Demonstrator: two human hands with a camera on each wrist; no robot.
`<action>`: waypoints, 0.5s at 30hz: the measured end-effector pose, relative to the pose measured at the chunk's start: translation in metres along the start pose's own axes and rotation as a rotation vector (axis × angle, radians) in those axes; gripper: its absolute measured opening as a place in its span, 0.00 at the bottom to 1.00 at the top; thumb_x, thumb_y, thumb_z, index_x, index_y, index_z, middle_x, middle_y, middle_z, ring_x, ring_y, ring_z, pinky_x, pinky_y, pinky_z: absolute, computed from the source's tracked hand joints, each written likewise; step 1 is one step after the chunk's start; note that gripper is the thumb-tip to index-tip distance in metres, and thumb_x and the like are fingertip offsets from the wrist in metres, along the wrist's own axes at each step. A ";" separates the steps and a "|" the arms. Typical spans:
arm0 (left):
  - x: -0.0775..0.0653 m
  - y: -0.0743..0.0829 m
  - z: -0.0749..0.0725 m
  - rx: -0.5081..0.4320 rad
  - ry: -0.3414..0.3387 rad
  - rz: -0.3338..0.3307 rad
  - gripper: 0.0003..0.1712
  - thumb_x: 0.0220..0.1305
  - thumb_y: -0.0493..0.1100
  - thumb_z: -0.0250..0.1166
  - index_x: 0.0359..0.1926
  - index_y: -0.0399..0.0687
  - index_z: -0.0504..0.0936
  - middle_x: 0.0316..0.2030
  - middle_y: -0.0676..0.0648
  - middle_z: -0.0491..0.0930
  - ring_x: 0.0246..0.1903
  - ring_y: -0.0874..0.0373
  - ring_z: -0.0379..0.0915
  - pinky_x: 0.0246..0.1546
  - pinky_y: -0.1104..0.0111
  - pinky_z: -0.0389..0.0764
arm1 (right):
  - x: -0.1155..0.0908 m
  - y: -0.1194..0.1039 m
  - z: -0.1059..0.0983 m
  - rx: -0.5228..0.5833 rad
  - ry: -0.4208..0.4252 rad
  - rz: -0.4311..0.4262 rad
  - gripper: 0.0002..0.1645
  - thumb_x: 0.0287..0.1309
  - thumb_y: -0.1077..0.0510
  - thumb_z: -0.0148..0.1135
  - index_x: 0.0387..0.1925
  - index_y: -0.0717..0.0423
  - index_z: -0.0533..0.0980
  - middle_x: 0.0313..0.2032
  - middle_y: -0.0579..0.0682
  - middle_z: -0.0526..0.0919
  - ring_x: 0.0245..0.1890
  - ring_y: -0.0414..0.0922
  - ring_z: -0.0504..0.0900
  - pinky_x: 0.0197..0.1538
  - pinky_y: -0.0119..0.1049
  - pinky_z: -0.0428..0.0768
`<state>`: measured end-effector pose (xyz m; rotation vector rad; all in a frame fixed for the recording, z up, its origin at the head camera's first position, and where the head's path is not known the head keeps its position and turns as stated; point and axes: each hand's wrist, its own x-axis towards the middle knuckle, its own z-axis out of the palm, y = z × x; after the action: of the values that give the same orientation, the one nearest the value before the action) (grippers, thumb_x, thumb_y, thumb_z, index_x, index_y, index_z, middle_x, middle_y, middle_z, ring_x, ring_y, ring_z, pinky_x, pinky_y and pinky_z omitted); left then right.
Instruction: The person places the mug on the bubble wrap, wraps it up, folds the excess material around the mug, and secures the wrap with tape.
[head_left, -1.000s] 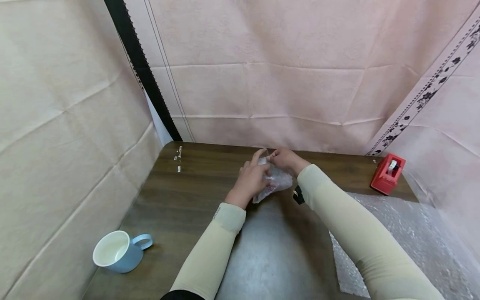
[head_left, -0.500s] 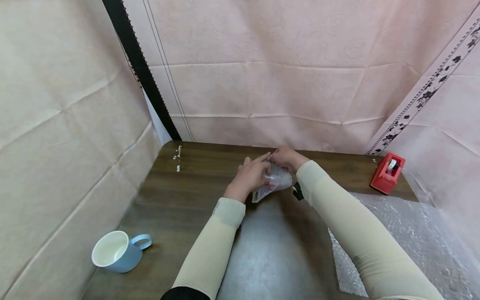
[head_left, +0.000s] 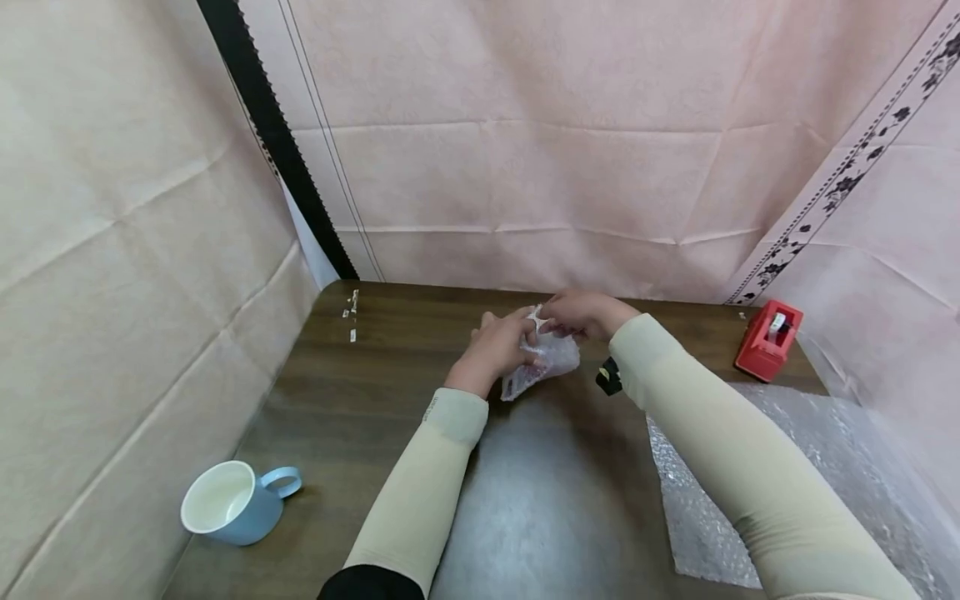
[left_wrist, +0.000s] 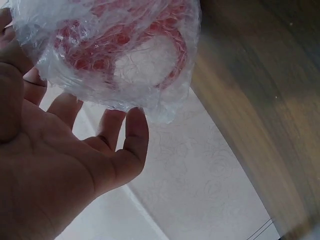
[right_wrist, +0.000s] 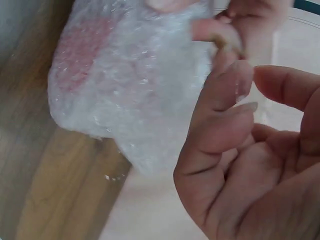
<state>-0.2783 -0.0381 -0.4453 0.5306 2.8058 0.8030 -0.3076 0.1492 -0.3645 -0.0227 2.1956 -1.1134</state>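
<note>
A bundle of bubble wrap (head_left: pixel 551 357) is held just above the far part of the table, with something red inside. Through the wrap in the left wrist view, a curved red loop (left_wrist: pixel 181 52) shows. My left hand (head_left: pixel 495 350) grips the bundle from the left, its bent fingers (left_wrist: pixel 136 132) against the wrap's edge. From the right, my right hand (head_left: pixel 581 315) reaches over the bundle's top with loosely bent fingers. In the right wrist view its thumb and fingertips (right_wrist: pixel 237 82) come close together beside the wrap, and I see nothing clear between them. The object's kind is hidden.
A light blue mug (head_left: pixel 240 504) stands at the table's near left. At the right is a red tape dispenser (head_left: pixel 768 342), with a bubble wrap sheet (head_left: pixel 712 500) lying in front of it. Small tape scraps (head_left: pixel 352 317) lie far left. Cloth curtains (head_left: pixel 525 183) border the table.
My right hand has gone from a pinch at the bundle's top to looser, spread fingers, and its wrist has shifted slightly right. My left hand stays on the bundle, its raised index finger now lowered.
</note>
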 end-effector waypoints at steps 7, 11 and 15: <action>-0.001 -0.003 -0.001 -0.025 0.005 -0.025 0.15 0.66 0.53 0.85 0.37 0.55 0.86 0.90 0.58 0.63 0.64 0.40 0.66 0.69 0.38 0.73 | -0.017 0.008 0.005 0.052 0.149 -0.127 0.49 0.74 0.69 0.67 0.86 0.60 0.53 0.55 0.60 0.76 0.40 0.43 0.80 0.42 0.31 0.81; -0.001 -0.002 0.001 -0.020 0.014 -0.034 0.15 0.66 0.53 0.84 0.37 0.56 0.85 0.89 0.59 0.64 0.62 0.41 0.66 0.68 0.39 0.74 | -0.022 0.020 0.015 0.058 0.171 -0.163 0.46 0.71 0.71 0.69 0.80 0.61 0.53 0.52 0.60 0.73 0.42 0.46 0.80 0.45 0.36 0.81; 0.000 0.000 0.003 -0.016 0.026 -0.023 0.15 0.67 0.53 0.84 0.38 0.56 0.85 0.90 0.58 0.64 0.63 0.40 0.66 0.69 0.37 0.74 | -0.024 0.036 0.020 0.040 0.195 -0.174 0.36 0.72 0.69 0.71 0.70 0.63 0.58 0.48 0.55 0.70 0.43 0.46 0.79 0.42 0.36 0.77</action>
<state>-0.2772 -0.0369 -0.4478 0.4873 2.8214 0.8335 -0.2683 0.1654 -0.3855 -0.0933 2.3789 -1.3038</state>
